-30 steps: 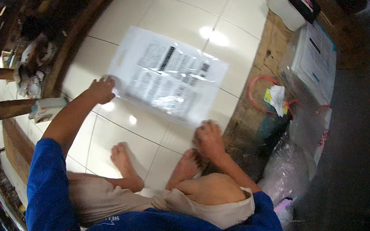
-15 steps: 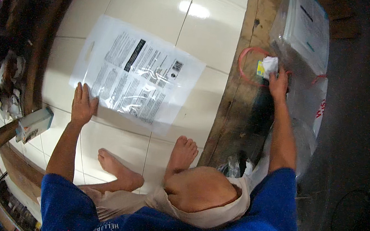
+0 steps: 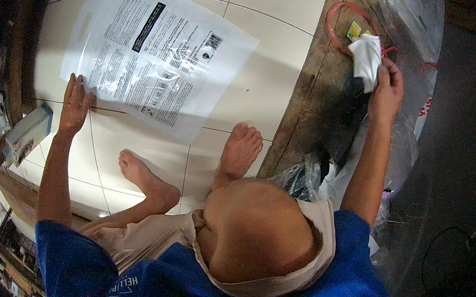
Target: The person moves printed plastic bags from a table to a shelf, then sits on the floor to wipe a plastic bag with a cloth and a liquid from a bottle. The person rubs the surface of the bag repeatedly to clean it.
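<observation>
A large white plastic bag (image 3: pixel 159 62) with printed text and a die-cut handle lies flat on the tiles in front of me. My left hand (image 3: pixel 77 106) rests at its near left corner, fingers stretched out. Off to the right, my right hand (image 3: pixel 387 94) pinches a crumpled white cloth or tissue (image 3: pixel 366 60); its exact kind cannot be made out. The white piece hangs over the wooden plank, beside a loop of red cord (image 3: pixel 328 26) and a small yellow packet (image 3: pixel 354 30), which it partly covers.
A wooden plank (image 3: pixel 299 105) borders the tiles on the right. Beyond it stands a plastic-wrapped stack (image 3: pixel 423 20), with clear plastic sheeting (image 3: pixel 394 162) nearer me. Crumpled film (image 3: pixel 300 177) lies by my knee. A small box (image 3: pixel 29 129) and shelving are at the left.
My right hand has lifted the white piece and drawn it slightly toward me, uncovering more of the plank. The whole view has shifted; my left hand stays at the bag's corner.
</observation>
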Action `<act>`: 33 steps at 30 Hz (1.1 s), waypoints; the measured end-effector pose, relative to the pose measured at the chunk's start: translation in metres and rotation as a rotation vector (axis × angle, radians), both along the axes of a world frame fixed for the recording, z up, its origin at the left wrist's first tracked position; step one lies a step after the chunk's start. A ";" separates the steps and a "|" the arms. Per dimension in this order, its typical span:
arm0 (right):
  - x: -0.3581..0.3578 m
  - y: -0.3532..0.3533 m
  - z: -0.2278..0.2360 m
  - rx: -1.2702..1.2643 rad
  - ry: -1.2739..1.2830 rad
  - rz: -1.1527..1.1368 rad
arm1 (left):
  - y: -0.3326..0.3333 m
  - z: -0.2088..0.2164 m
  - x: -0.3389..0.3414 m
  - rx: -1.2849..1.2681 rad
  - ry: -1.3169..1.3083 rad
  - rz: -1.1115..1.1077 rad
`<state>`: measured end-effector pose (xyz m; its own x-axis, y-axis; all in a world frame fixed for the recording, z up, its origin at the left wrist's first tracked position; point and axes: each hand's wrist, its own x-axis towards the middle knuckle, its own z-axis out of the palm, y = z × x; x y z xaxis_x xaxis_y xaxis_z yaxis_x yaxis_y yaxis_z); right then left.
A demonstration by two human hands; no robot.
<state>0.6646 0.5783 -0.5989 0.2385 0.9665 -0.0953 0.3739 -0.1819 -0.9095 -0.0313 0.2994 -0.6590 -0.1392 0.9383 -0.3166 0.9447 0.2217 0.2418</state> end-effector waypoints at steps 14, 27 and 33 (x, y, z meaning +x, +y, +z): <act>-0.036 -0.150 -0.013 0.024 -0.744 0.420 | 0.042 0.081 0.228 0.178 -0.312 -0.353; -0.031 -0.087 -0.020 -0.174 -0.409 0.489 | -0.034 0.075 0.221 0.183 -0.425 -0.261; -0.200 -0.038 0.065 -0.491 0.602 0.572 | -0.024 0.109 0.215 0.156 -0.638 0.336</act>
<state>0.4644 0.5404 -0.5337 -0.4774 0.7411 -0.4721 0.0199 -0.5280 -0.8490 0.1836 0.2752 -0.5496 -0.2605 0.9182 -0.2983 0.4970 0.3925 0.7739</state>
